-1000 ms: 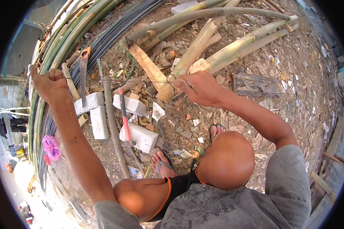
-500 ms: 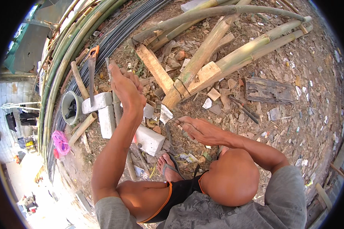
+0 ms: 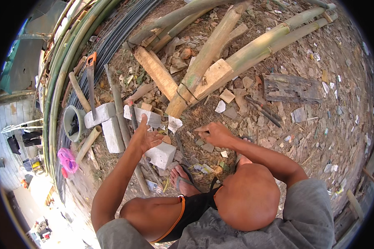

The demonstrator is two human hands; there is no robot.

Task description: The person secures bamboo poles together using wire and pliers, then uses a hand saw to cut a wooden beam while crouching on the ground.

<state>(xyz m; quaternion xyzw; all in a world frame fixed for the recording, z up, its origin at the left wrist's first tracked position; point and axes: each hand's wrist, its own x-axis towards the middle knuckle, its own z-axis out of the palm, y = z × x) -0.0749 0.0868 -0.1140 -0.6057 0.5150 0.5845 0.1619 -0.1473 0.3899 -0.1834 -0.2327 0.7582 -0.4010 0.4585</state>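
My left hand (image 3: 144, 139) is open with its fingers spread and nothing visible in it. It hovers beside a pale concrete block (image 3: 161, 155) and a dark rod with a reddish end (image 3: 132, 113). To the right, my right hand (image 3: 217, 135) is closed, its thumb and fingers pinched toward the left over the littered ground. Whatever lies at its fingertips is too small to make out. Ahead of both hands is a bamboo frame; its tied end (image 3: 182, 99) is bound with dark wire.
A handsaw (image 3: 91, 81) leans on another concrete block (image 3: 100, 115), near a grey bucket (image 3: 73, 123). Long bamboo poles (image 3: 62, 79) and dark steel rods (image 3: 112, 35) curve along the left. Dark-handled pincers (image 3: 264, 113) lie right, below a weathered board (image 3: 293, 88).
My left hand has come back toward me and opened from a closed grip. My right hand has shifted slightly right and away from me, its fingers more curled.
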